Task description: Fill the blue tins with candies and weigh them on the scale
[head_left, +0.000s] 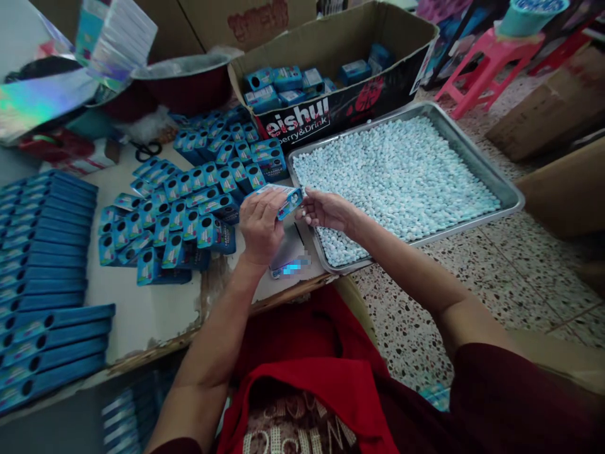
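Observation:
My left hand (pixel 261 222) is closed around a small blue candy box (pixel 289 200), which it holds tilted above the table. At the box's right end, my right hand (pixel 326 209) has its palm turned up and its fingers curled around a few small white candies (pixel 304 214). Below the two hands sits a digital scale (pixel 287 252) with a lit blue display, partly covered by my left hand. To the right, a metal tray (pixel 513 194) is spread with pale blue and white candies (pixel 401 180).
Many blue boxes (pixel 177 214) stand on the table (pixel 151 315) at left, with flat blue ones stacked (pixel 40 271) at its far left. A carton (pixel 331 104) holding blue boxes lies behind. Black scissors (pixel 148 150) and a pink stool (pixel 486 69) are farther off.

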